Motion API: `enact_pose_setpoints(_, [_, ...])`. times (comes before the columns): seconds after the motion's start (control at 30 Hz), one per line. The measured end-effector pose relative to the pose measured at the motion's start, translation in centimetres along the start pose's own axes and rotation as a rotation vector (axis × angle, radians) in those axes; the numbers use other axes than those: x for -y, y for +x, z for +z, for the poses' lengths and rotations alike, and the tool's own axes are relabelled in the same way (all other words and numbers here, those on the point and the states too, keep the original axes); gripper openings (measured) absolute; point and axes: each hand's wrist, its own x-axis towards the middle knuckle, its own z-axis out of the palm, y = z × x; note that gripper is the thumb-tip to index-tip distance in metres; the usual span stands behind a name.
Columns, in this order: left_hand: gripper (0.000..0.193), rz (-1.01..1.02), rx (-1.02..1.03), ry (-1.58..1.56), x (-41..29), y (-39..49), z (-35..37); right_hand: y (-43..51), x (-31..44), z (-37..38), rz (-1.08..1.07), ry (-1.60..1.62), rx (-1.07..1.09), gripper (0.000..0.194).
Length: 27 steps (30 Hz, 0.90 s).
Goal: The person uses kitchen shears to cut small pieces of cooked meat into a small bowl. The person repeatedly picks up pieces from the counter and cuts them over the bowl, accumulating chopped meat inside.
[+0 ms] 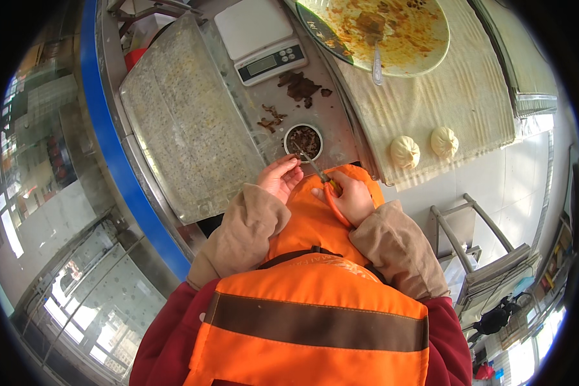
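My right hand (351, 197) grips orange-handled scissors (332, 190), their blades reaching over the near rim of a small round bowl (321, 144). Dark brown cut pieces (305, 138) lie in the bowl. My left hand (282, 177) is at the bowl's near left edge, its thumb and fingertips pinching a small dark piece (295, 157) close to the blades. Beyond the bowl, thin brown strips (271, 118) and a larger dark, wet-looking clump (299, 88) rest on the metal worktop (325, 116). What the dark food is, I cannot tell.
A digital kitchen scale (269, 62) stands beyond the clump. At left lies a large speckled sheet or board (188, 116). On the right, cloth-covered trays (473, 96) hold two pleated buns (405, 152) and a large sauce-smeared bowl (415, 38) with a metal spoon (377, 65). A metal rack (492, 265) stands lower right.
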Motion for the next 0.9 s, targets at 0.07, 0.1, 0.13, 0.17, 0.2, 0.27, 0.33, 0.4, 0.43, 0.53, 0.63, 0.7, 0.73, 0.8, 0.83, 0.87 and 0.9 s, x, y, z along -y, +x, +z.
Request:
enact_pose_setpoints(0.07, [0.015, -0.018, -0.012, -0.037, 0.1, 0.1, -0.1, -0.2, -0.3, 0.1, -0.044, -0.055, -0.052, 0.061])
enact_pose_setpoints(0.1, [0.015, -0.007, 0.021, -0.029, 0.1, 0.1, -0.2, -0.2, -0.4, 0.2, -0.077, -0.076, -0.082, 0.062])
enact_pose_setpoints(0.13, [0.015, -0.005, 0.041, -0.025, 0.2, 0.0, -0.2, -0.3, -0.4, 0.3, -0.097, -0.096, -0.096, 0.062])
enact_pose_setpoints(0.17, [0.015, -0.002, 0.061, -0.021, 0.3, 0.0, -0.3, -0.2, -0.4, 0.4, -0.127, -0.109, -0.114, 0.063])
enact_pose_setpoints(0.2, [0.015, -0.01, 0.069, -0.008, 0.3, 0.0, -0.3, -0.3, -0.4, 0.4, -0.139, -0.12, -0.124, 0.064])
enact_pose_setpoints(0.27, [0.015, -0.026, 0.092, 0.013, 0.4, 0.0, -0.3, -0.3, -0.3, 0.2, -0.145, -0.089, -0.095, 0.064])
enact_pose_setpoints(0.33, [0.015, -0.054, 0.094, 0.043, 0.2, 0.2, -0.4, -0.4, -0.1, -0.1, -0.111, -0.077, -0.054, 0.064])
enact_pose_setpoints(0.4, [0.015, -0.074, 0.11, 0.067, 0.0, 0.4, -0.5, -0.5, 0.2, -0.4, -0.055, -0.086, -0.01, 0.063])
enact_pose_setpoints(0.43, [0.014, -0.078, 0.122, 0.078, -0.2, 0.4, -0.6, -0.6, 0.3, -0.5, -0.05, -0.092, -0.012, 0.062])
enact_pose_setpoints(0.53, [0.015, -0.039, 0.09, 0.196, -0.5, 0.4, -0.3, -0.5, 0.3, -0.6, -0.028, -0.093, 0.004, 0.059])
enact_pose_setpoints(0.63, [0.013, 0.051, 0.021, 0.4, -1.1, 0.8, 0.2, -0.1, -0.1, -0.3, -0.005, -0.056, 0.001, 0.057])
enact_pose_setpoints(0.7, [0.012, 0.169, 0.042, 0.537, -1.6, 1.3, 0.3, 0.1, -0.4, 0.2, 0.016, -0.026, -0.068, 0.057])
enact_pose_setpoints(0.73, [0.012, 0.253, 0.088, 0.597, -2.0, 1.7, 0.2, 0.2, -0.6, 0.2, -0.002, -0.018, -0.095, 0.057])
enact_pose_setpoints(0.8, [0.019, 0.446, 0.083, 0.757, -2.9, 2.7, -0.4, 0.3, -1.0, 0.3, 0.022, -0.018, -0.117, 0.058])
enact_pose_setpoints(0.83, [0.022, 0.604, 0.022, 0.986, -3.8, 3.4, -0.8, 0.2, -1.1, 0.3, 0.023, -0.012, -0.11, 0.058])
enact_pose_setpoints(0.87, [0.024, 0.769, -0.037, 1.208, -5.0, 4.2, -1.3, 0.2, -1.2, 0.3, 0.036, -0.011, -0.101, 0.058])
enact_pose_setpoints(0.9, [0.027, 0.928, -0.106, 1.427, -6.0, 4.9, -1.8, 0.1, -1.3, 0.3, 0.029, -0.003, -0.1, 0.058])
